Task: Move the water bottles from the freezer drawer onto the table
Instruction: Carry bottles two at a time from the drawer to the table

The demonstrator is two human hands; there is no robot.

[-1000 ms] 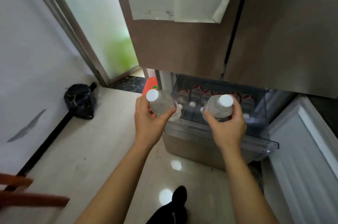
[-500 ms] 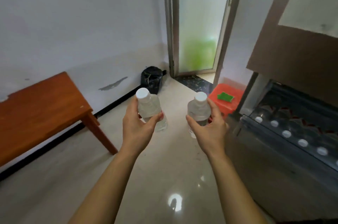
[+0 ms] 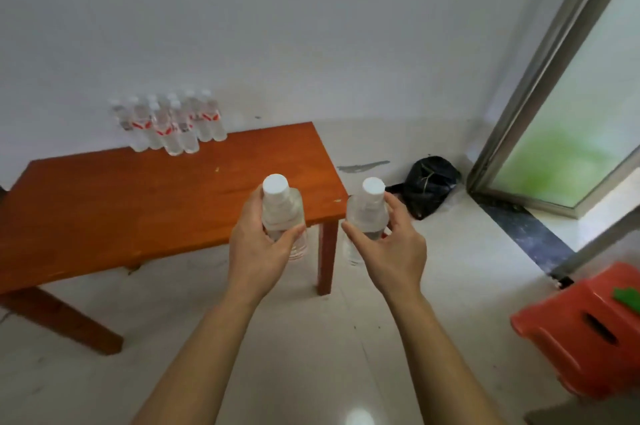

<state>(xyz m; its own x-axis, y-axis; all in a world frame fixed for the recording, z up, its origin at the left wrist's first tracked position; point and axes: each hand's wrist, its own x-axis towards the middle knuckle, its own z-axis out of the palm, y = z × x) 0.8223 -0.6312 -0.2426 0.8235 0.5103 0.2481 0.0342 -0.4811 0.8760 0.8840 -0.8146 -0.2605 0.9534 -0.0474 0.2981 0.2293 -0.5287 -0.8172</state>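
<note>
A left bottle (image 3: 277,208), clear with a white cap, is held upright in the left hand (image 3: 257,251). The fingers and thumb are curled round it. A right bottle (image 3: 367,215) is held the same way in the right hand (image 3: 391,256). Both are held up in the air at the right end of the bench (image 3: 138,209). The left bottle is seen over the bench corner, and the right bottle over the floor (image 3: 311,355). More bottles (image 3: 169,124) are stood close together at the back of the bench, by the wall. A black bag (image 3: 429,185) is set on the floor past the bench, near the door (image 3: 571,119). A red stool (image 3: 581,334) is seen low on the right, well apart from the hands.
</note>
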